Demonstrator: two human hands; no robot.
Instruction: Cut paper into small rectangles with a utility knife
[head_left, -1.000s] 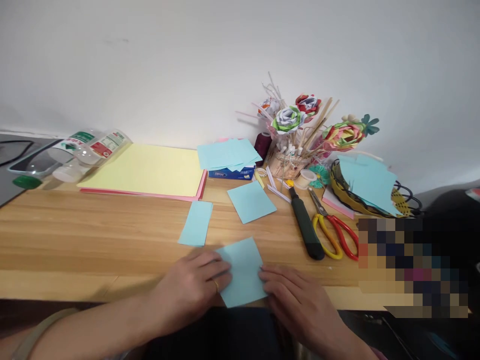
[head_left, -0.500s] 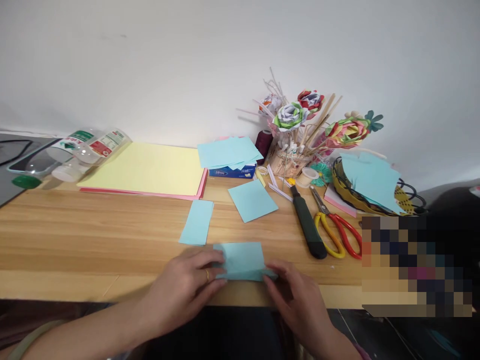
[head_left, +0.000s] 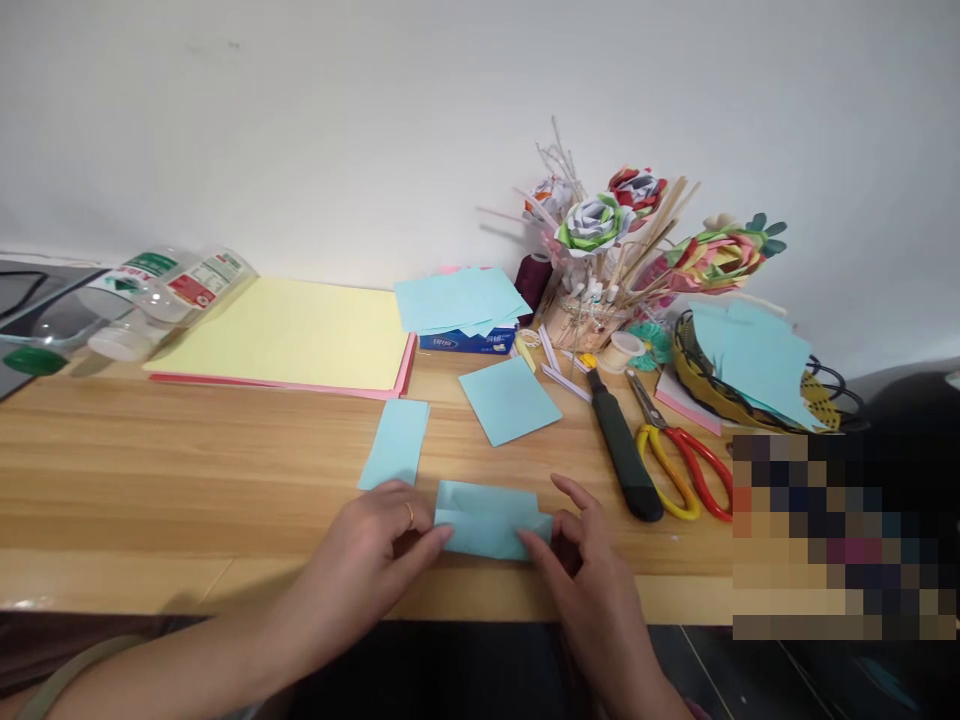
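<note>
Blue sheet (head_left: 484, 530) now folded; left hand (head_left: 386, 535) (ringed), right hand (head_left: 592, 565) pinching

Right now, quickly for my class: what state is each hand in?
Left hand: closed, holding the left end of the folded blue paper.
Right hand: closed on the paper's right end, index finger raised.

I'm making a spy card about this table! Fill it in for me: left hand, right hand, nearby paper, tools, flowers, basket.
Left hand: fingers at the left end of a folded blue paper
Right hand: fingers at that paper's right end, one raised
Nearby paper: a blue square and a narrower blue piece
Tools: dark-handled tool beside yellow-and-red-handled scissors
Flowers: several paper flowers, behind the tools
Basket: holds blue sheets
</note>
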